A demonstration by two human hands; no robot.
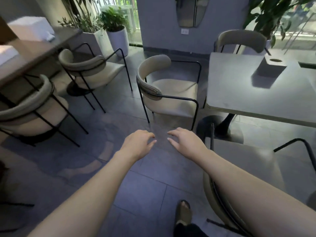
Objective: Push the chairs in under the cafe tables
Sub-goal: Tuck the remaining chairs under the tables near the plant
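Note:
A beige chair with a black metal frame point(172, 93) stands ahead of me, its seat facing the grey cafe table point(239, 93) on the right and set apart from the table's edge. My left hand point(138, 142) and my right hand point(184, 141) hover side by side in front of that chair, fingers apart, holding nothing and touching nothing. A second chair point(239, 168) stands close at my right, partly under my right forearm. A third chair point(239, 40) sits behind the grey table.
On the left, two beige chairs point(92, 69) point(34, 110) sit at a brown table point(34, 53). White planters with green plants point(118, 36) stand at the back by the window. A grey block point(270, 67) rests on the grey table. My foot point(183, 212) is on the tiled floor.

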